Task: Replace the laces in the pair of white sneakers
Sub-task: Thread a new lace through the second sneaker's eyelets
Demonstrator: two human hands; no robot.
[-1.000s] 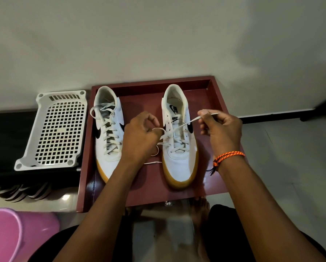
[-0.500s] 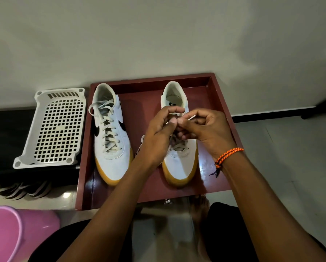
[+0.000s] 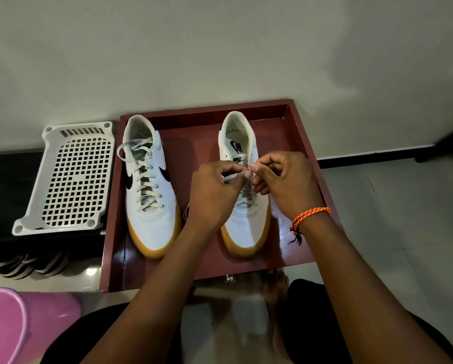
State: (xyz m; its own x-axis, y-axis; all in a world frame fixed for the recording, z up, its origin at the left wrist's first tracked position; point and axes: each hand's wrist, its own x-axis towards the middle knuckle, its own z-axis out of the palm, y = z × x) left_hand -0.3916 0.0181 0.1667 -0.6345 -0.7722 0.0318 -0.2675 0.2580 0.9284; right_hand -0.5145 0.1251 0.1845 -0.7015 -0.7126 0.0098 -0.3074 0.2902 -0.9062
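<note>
Two white sneakers with gum soles stand in a dark red tray (image 3: 302, 143). The left sneaker (image 3: 148, 185) is laced to the top, with its lace ends loose. Over the tongue of the right sneaker (image 3: 242, 227) my two hands meet. My left hand (image 3: 214, 193) and my right hand (image 3: 285, 179) both pinch the cream lace (image 3: 233, 177) of that shoe near its upper eyelets. A loop of the same lace hangs beside the shoe, left of my left wrist. My hands hide most of the lacing.
A white perforated plastic rack (image 3: 70, 177) lies left of the tray on a dark surface. A pink bucket (image 3: 12, 324) sits at the bottom left, with striped sandals (image 3: 28, 266) above it. A grey wall rises behind the tray. My bare foot (image 3: 274, 285) rests on the tiled floor below the tray.
One second ago my hands were apart, pulling the lace taut across the right sneaker. They have since come together over its tongue and now pinch the lace close together.
</note>
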